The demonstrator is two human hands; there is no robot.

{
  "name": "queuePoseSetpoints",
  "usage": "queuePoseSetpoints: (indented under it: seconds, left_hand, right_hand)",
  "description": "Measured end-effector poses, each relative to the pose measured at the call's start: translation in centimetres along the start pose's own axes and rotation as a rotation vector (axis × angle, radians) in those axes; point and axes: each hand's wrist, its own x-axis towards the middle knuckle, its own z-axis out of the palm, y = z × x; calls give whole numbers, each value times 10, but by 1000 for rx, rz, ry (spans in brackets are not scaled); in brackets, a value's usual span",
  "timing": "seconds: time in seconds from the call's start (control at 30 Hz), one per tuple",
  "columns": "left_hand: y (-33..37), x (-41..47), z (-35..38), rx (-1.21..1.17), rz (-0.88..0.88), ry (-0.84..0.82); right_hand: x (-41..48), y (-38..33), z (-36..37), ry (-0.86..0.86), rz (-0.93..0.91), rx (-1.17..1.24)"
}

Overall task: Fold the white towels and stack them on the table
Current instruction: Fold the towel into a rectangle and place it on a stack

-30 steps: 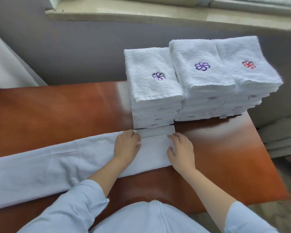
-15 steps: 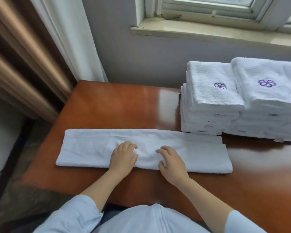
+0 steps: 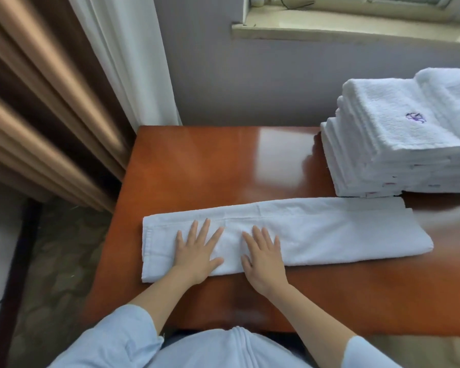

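A white towel (image 3: 329,229), folded lengthwise into a long strip, lies across the brown table (image 3: 210,166) near its front edge. My left hand (image 3: 197,251) lies flat on the strip near its left end, fingers spread. My right hand (image 3: 263,254) presses flat on it just to the right, fingers straight. A stack of folded white towels (image 3: 383,144) with a purple flower mark on top stands at the table's right rear, its base touching the strip's far right edge. A second stack (image 3: 454,96) shows at the frame's right edge.
Brown and white curtains (image 3: 64,102) hang to the left of the table. A grey wall and a window sill (image 3: 343,30) run behind it. The table's left edge drops to a patterned floor (image 3: 59,261).
The view has swung left, so the stacks sit at the right edge. Both hands have slid left along the strip toward its left end and now lie flatter with spread fingers.
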Motion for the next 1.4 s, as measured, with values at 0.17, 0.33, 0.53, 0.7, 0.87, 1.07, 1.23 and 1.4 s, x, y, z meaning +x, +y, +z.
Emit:
queuePoseSetpoints:
  seconds: [0.17, 0.33, 0.53, 0.7, 0.87, 1.07, 1.23, 1.4]
  left_hand:
    - [-30, 2, -2, 18, 41, -63]
    - [-63, 4, -12, -40, 126, 113]
    - [-117, 11, -25, -131, 32, 291]
    - [-131, 8, -27, -107, -104, 164]
    - [-142, 3, -18, -228, -82, 129]
    - [-149, -2, -25, -279, -117, 154]
    - [-155, -1, -28, -297, -157, 121]
    - [-164, 2, -33, -336, -130, 118]
  right_hand:
    - [6, -20, 21, -94, 208, -109]
    - [9, -43, 26, -73, 276, -173]
    - [4, -74, 33, -179, 81, -63]
    - [1, -83, 38, -179, -7, -38]
    - [2, -99, 40, -151, -28, -50]
    - [-6, -114, 50, -180, -150, -59]
    - [-9, -126, 53, -126, -179, -116]
    - [3, -147, 56, -80, -352, -64]
